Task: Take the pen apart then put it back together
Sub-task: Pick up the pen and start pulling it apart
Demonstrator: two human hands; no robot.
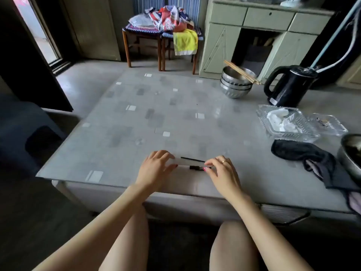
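Note:
The pen lies in pieces near the front edge of the grey patterned table [136,118]. A thin black refill [192,159] lies loose on the table between my hands. Just in front of it are the clear barrel [182,163] and a short black pen piece [195,167]. My left hand [156,167] has its fingers and thumb closed around the barrel's left end. My right hand [222,170], with a ring on one finger, pinches the right end of the black piece between thumb and forefinger. Whether the barrel and the black piece are joined is unclear.
A dark cloth [304,155] lies at the right, with clear plastic food boxes [289,122] behind it and a metal bowl [351,153] at the right edge. Stacked steel bowls with chopsticks [236,83] and a black kettle [289,87] stand at the back right.

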